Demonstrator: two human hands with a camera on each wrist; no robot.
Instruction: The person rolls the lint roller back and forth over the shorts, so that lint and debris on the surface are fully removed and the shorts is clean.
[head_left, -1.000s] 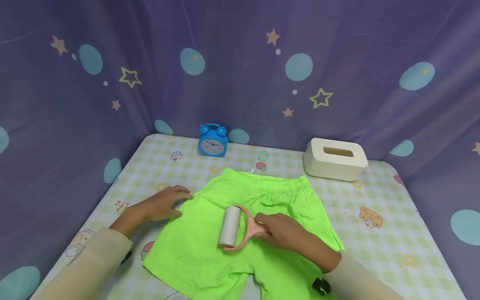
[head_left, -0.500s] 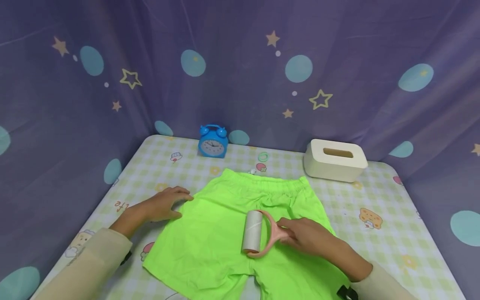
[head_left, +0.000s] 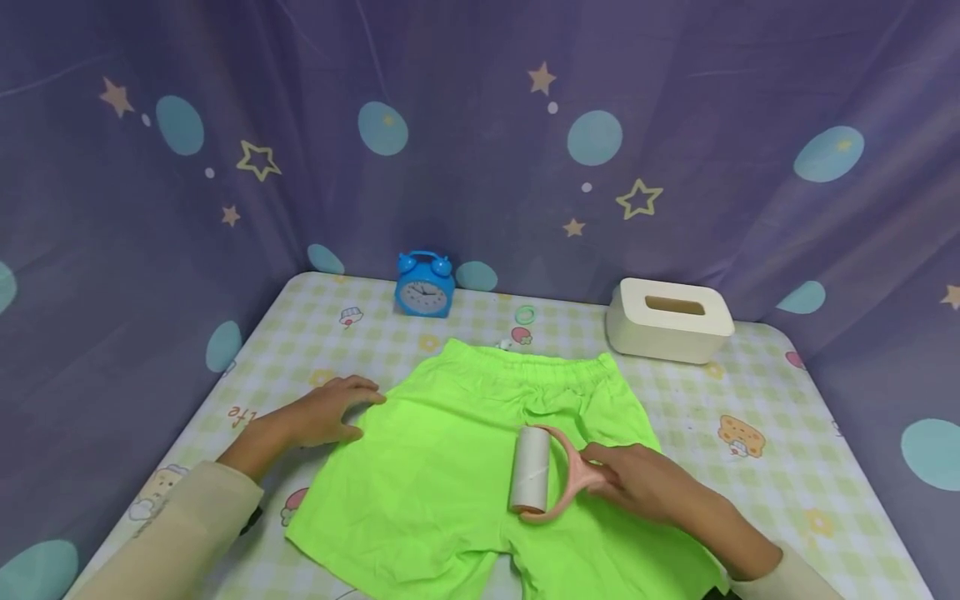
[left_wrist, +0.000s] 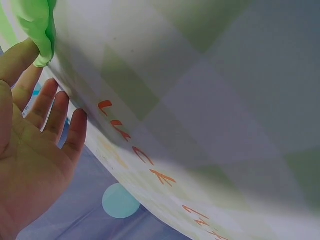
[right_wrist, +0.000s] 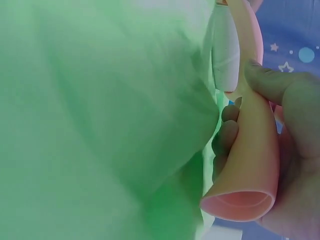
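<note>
Neon green shorts [head_left: 420, 450] lie spread flat, waistband away from me. My right hand [head_left: 637, 479] grips the pink handle of a lint roller [head_left: 531, 471], whose white cylinder rests on the shorts right of their middle. In the right wrist view the fingers and thumb wrap round the handle [right_wrist: 257, 145], its hollow end toward the camera. My left hand [head_left: 322, 410] rests at the left edge of the shorts, thumb and fingers spread. The left wrist view shows its fingers [left_wrist: 50, 105] extended, the fingertips at the green fabric [left_wrist: 37, 20] and the tablecloth.
A blue alarm clock [head_left: 425, 285] stands at the back of the checked tablecloth [head_left: 750, 517], left of centre. The cream tissue box [head_left: 669, 321] sits at the back right. A purple curtain [head_left: 480, 208] hangs behind and along both sides.
The right hand has drawn the lint roller to the right across the shorts, from left of the middle to right of it. The left hand has stayed in place.
</note>
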